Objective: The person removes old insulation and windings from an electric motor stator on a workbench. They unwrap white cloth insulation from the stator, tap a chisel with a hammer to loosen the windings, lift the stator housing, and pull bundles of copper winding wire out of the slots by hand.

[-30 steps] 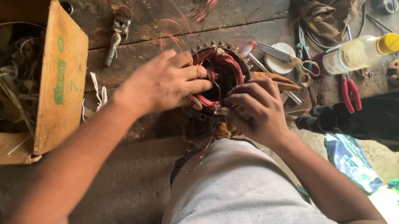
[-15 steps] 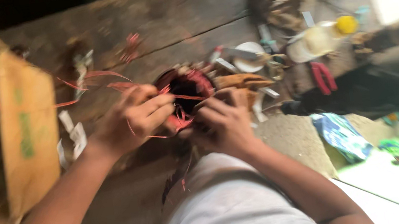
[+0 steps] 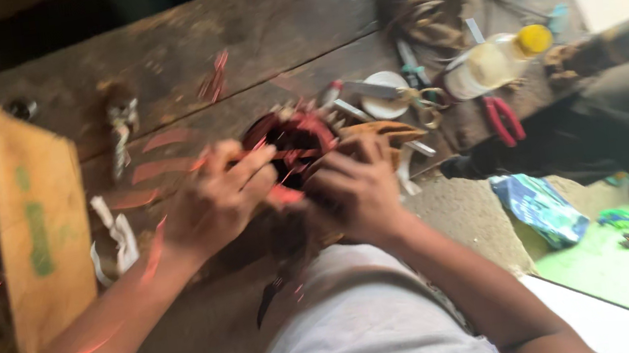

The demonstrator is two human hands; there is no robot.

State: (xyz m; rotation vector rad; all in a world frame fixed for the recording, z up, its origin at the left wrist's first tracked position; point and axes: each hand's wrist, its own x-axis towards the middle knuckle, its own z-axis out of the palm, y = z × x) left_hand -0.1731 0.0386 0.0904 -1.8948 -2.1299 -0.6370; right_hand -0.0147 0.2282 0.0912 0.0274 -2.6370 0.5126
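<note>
A round motor stator (image 3: 290, 141) with dark red-brown wire windings rests on the wooden bench in front of me. My left hand (image 3: 214, 198) lies on its left side, fingers curled over the windings with thin copper wire running out from under them. My right hand (image 3: 355, 187) grips the stator's right and near edge. The picture is blurred, so the fingers' exact hold on the wire is unclear.
An open cardboard box (image 3: 38, 229) of scrap stands at the left. Red-handled pliers (image 3: 503, 118), a yellow-capped plastic bottle (image 3: 497, 59), a small white dish (image 3: 385, 94) and scissors lie at the right. A blue wrapper (image 3: 541, 207) lies lower right. Loose wire strands (image 3: 212, 77) lie on the planks.
The view has swung and blurred; the box now sits further left. Both hands stay on the stator, and my left hand has drawn wire strands out toward the left.
</note>
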